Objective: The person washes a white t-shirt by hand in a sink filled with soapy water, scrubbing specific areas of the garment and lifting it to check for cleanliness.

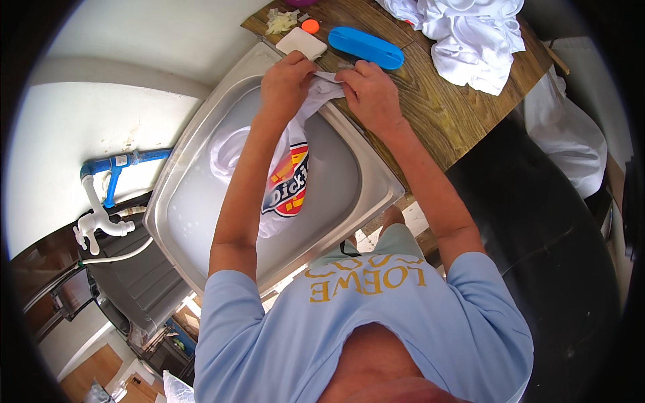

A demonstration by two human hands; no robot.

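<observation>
My left hand (pixel 289 84) and my right hand (pixel 371 94) each pinch a part of a wet white T-shirt (pixel 316 99) at the sink's far edge. A short stretch of its cloth spans between my fingers. The rest hangs down into the metal sink (pixel 351 235), partly under the cloudy water (pixel 201 221). A red, yellow and dark blue print shows on the shirt's lower part. My left forearm hides some of the cloth. Just beyond my hands, a white rounded slab (pixel 302 44) and a blue oblong plastic piece (pixel 366 48) lie on the wooden tabletop (pixel 447 121).
White clothes (pixel 470 47) are heaped on the table's far right. An orange cap (pixel 310 26) and pale crumpled scraps (pixel 282 21) lie near the wall. Left of the sink, a white tap (pixel 101 225) juts from a blue pipe (pixel 141 157). White fabric (pixel 571 141) hangs at right.
</observation>
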